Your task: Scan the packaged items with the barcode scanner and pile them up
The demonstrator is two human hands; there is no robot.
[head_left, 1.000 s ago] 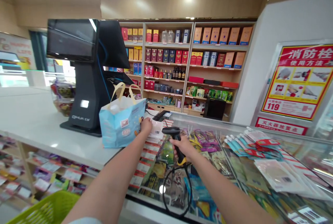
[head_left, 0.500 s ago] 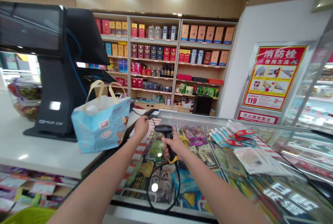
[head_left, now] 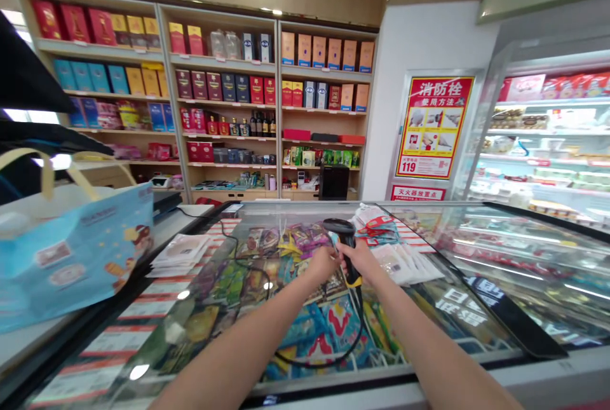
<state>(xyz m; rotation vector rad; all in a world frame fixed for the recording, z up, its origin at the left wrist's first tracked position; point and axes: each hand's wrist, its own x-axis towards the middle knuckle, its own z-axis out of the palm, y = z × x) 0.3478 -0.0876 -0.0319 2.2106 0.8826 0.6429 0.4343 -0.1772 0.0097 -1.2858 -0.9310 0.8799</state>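
My right hand (head_left: 363,261) is wrapped round the grip of a black and yellow barcode scanner (head_left: 339,227), held upright above the glass top of a freezer (head_left: 210,308). Its black cable (head_left: 361,318) loops down over the glass. Close against the scanner's left side is my left hand (head_left: 325,265), fingers curled in; what they grip, if anything, is hidden. A small pale blue patch shows between the hands and the scanner head. Behind my right hand lie red and blue packets (head_left: 376,224) and clear flat packets (head_left: 405,264) on the glass.
A light blue paper bag (head_left: 90,251) stands on the counter at left, beside dark till equipment (head_left: 28,67). White papers (head_left: 181,254) lie on the freezer's left edge. Shelves of boxed bottles (head_left: 229,89) line the back; a red notice (head_left: 434,127) hangs at right.
My view has turned right. My left hand has left the dark object at the freezer's far left edge and come over beside the scanner. My right hand still holds the scanner, now farther right.
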